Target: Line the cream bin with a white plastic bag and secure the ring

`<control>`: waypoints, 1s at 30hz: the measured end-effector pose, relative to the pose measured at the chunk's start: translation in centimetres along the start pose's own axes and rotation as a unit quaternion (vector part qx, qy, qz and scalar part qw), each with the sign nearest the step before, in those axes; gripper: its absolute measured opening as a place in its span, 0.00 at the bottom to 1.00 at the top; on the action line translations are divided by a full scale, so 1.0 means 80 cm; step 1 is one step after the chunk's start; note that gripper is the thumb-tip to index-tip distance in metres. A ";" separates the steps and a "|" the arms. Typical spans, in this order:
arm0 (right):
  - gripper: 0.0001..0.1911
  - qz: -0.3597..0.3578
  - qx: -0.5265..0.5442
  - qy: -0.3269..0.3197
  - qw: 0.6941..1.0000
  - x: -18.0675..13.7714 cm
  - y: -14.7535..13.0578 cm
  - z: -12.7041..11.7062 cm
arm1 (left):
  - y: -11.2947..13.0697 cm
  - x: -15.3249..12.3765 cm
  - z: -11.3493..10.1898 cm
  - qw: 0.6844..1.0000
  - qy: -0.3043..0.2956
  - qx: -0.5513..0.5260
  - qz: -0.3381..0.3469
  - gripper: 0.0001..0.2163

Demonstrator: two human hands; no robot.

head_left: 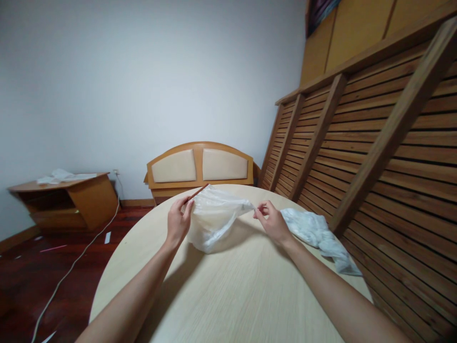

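Observation:
A thin white plastic bag [214,221] is stretched between my two hands above the round table [246,290]. My left hand [178,221] is closed on the bag's upper left edge. Along that edge, a narrow reddish-brown strip [199,191] sticks out past my fingers; I cannot tell if it is part of the bag or a separate stick. My right hand [273,223] pinches the bag's pulled-out right corner between thumb and fingertips. The bag's lower part hangs loose and bulges close to the tabletop. Beside my right hand lies a crumpled pale plastic bundle [314,231].
Slatted wooden panels [385,166] lean along the right side. Behind the table stands a headboard [199,162] with cream pads. On the left, a low wooden cabinet [85,200] bears white plastic [59,176]. A white cable [76,259] crosses the dark floor.

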State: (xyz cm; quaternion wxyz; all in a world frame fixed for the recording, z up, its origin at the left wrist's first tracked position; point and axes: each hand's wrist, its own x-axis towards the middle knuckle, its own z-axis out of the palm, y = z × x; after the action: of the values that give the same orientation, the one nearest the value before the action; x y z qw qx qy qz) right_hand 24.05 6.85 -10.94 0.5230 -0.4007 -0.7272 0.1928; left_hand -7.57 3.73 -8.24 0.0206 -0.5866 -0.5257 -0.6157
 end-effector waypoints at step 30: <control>0.07 0.171 -0.070 -0.057 0.981 -0.001 0.006 -0.007 | 0.014 -0.027 0.017 0.964 -0.052 0.110 0.237 0.10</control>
State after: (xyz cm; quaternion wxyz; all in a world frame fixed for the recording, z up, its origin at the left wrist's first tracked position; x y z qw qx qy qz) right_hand 24.79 7.01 -11.10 0.4104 -0.5437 -0.6880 0.2504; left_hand -5.27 2.87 -9.44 0.2030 -0.7194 -0.4367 -0.5005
